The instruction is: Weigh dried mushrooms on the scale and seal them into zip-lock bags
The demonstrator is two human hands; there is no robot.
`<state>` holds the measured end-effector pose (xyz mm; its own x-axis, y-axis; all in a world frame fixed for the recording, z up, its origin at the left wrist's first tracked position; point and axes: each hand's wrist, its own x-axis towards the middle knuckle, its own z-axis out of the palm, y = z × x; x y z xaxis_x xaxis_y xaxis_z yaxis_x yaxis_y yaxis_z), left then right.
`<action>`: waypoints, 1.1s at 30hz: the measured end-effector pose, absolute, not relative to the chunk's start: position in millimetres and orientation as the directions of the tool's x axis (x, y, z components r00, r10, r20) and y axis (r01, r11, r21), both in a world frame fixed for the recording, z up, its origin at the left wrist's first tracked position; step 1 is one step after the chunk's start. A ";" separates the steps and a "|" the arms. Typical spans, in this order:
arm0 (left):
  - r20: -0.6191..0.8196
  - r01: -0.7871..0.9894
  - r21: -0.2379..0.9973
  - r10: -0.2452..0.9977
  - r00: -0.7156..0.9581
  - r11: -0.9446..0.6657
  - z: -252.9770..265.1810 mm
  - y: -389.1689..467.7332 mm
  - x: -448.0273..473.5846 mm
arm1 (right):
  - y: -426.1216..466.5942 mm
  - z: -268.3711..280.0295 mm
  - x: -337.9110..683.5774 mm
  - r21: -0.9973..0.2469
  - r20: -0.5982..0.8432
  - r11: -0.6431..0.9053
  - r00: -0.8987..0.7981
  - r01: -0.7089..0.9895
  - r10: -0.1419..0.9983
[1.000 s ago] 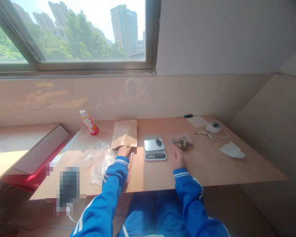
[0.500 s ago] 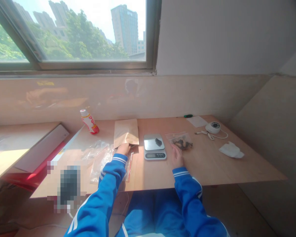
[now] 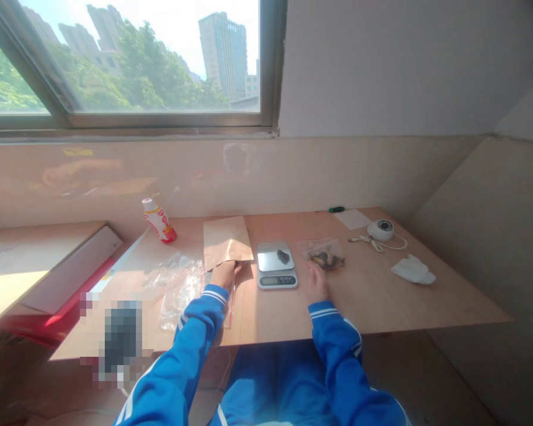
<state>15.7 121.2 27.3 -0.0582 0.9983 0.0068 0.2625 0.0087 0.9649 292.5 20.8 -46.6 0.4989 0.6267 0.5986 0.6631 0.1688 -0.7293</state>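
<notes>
My left hand point(image 3: 223, 274) reaches into the near, open end of a brown paper bag point(image 3: 225, 241); its fingers are mostly hidden by the bag, so their grip does not show. Right of it stands a kitchen scale point(image 3: 277, 280) with a small dark lump point(image 3: 283, 257) on its plate. My right hand point(image 3: 317, 285) rests on the table, fingers stretched out, at the near left edge of a clear zip bag point(image 3: 324, 255). Inside that bag lie dark and pale brown pieces, perhaps dried mushrooms.
Clear plastic bags point(image 3: 180, 293) lie left of my left forearm. A red-and-white bottle point(image 3: 160, 222) stands behind them. Toward the right are a white round device with a cable point(image 3: 381, 230), a crumpled white tissue point(image 3: 413, 270), a paper sheet point(image 3: 352, 219) and a green-handled tool point(image 3: 336, 209).
My left hand has drawn back slightly toward me, and the paper bag's near end has shifted and tilted with it. The right hand stays by the zip bag. The view has moved slightly.
</notes>
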 end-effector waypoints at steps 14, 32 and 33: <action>0.338 0.791 0.485 0.914 0.224 -0.373 88.1 124.4 8.2 | 20.0 -47.1 295.5 -0.743 0.573 0.161 0.493 0.650 0.655; 0.604 0.599 0.582 0.786 0.136 -0.551 89.9 126.6 -16.4 | 22.1 -49.4 297.0 -0.766 0.567 0.168 0.528 0.620 0.632; 0.615 0.579 0.609 0.784 0.087 -0.542 89.5 126.0 -15.9 | 22.3 -49.4 296.9 -0.767 0.567 0.170 0.530 0.619 0.630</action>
<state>-15.9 126.0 89.5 0.0872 0.7840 0.6146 0.5789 -0.5420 0.6092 296.9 22.3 -49.4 0.5303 0.6299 0.5674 0.6191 0.1696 -0.7668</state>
